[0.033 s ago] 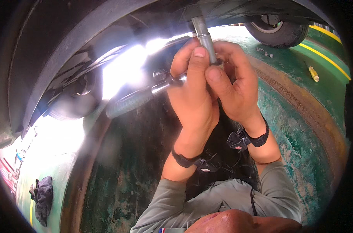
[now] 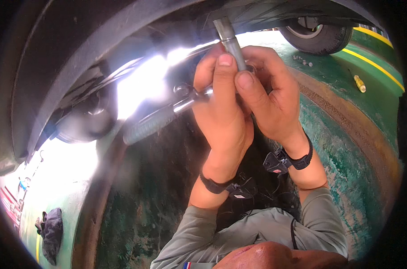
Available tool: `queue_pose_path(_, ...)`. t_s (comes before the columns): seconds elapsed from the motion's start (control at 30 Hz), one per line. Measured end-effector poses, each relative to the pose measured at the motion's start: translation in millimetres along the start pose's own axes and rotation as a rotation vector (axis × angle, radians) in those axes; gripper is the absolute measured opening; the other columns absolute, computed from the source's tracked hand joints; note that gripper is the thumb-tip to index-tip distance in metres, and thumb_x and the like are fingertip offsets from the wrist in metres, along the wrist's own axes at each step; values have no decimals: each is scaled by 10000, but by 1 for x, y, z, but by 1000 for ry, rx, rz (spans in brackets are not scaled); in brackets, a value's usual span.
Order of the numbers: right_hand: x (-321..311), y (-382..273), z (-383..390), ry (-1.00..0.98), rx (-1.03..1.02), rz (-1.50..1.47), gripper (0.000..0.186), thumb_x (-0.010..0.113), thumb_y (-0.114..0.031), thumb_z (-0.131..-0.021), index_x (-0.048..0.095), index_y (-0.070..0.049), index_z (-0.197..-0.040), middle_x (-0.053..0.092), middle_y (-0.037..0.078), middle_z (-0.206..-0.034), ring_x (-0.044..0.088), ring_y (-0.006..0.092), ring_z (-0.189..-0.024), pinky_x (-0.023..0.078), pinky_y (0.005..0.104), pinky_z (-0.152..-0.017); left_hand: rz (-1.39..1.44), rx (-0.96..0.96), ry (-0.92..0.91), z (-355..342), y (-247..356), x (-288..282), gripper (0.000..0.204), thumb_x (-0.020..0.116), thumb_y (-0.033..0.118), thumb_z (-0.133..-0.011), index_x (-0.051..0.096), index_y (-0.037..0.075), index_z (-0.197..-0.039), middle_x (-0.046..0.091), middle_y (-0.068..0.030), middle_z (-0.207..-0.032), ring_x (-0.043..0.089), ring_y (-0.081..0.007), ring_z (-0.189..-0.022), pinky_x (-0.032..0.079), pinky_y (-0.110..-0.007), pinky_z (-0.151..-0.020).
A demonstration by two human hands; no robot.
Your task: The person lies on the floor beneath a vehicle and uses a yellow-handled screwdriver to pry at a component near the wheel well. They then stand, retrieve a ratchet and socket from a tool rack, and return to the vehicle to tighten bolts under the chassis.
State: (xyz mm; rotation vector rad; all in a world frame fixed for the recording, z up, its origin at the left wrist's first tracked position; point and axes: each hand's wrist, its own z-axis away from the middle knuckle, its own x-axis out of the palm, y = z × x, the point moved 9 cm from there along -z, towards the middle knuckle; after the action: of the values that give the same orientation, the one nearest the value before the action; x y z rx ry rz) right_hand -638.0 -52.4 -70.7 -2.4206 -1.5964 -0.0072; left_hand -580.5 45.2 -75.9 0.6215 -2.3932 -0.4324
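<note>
Beneath a vehicle [image 2: 91, 36], left hand [image 2: 221, 101] and right hand [image 2: 275, 96] meet, each grip pinching a stepped metal tube [image 2: 232, 48]. A ribbed-handled wrench [image 2: 167, 114] juts leftward from the left hand.

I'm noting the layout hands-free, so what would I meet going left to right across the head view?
Dark crumpled bundle at lower left, grey-handled tool, left hand, right hand, black tyre at upper right, yellow-handled tool.
</note>
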Motion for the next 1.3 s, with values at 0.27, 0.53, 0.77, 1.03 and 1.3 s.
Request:
queue_pose_path(0.27,-4,-8,-20,110,120,-141,212,713,-166,-911,613,4,-986,552,-27,-584,497,29,-462,342,213,-421,40,-78,-43,-10,5,18,319,578,251,-1004,587,23,-1227,637,-33,-1028,583,-97,-886,451,-214,-691)
queue_pose_path(0.53,2,-8,-18,139,337,-232,277,715,-176,-903,591,55,-992,631,29,-659,562,49,-517,417,215,-457,80,-119,-177,-4,8,15,375,528,331,-1026,631,14,-1199,694,-36,-850,496,-51,-518,240,-195,-390)
queue_pose_path(0.77,9,-3,-17,119,402,-91,299,662,-275,-960,621,-27,-1123,563,-46,-776,482,27,-655,361,198,-560,27,-149,-145,-7,12,10,373,531,285,-1027,598,2,-1261,667,-38,-888,454,-44,-513,248,-184,-417)
queue_pose_path(1.03,9,-9,-22,126,332,-284,307,678,-230,-949,591,60,-997,675,58,-752,639,79,-654,509,207,-567,-83,-123,-278,-9,15,14,444,460,304,-1060,545,-25,-1345,690,-60,-922,455,-34,-531,241,-180,-412)
queue_pose_path(1.3,13,-10,-22,166,391,-293,267,676,-273,-949,647,-16,-1012,603,-1,-760,487,40,-583,364,186,-509,-289,-7,-318,-10,36,18,361,618,288,-995,634,17,-1233,616,-4,-851,421,-12,-555,285,-182,-494)
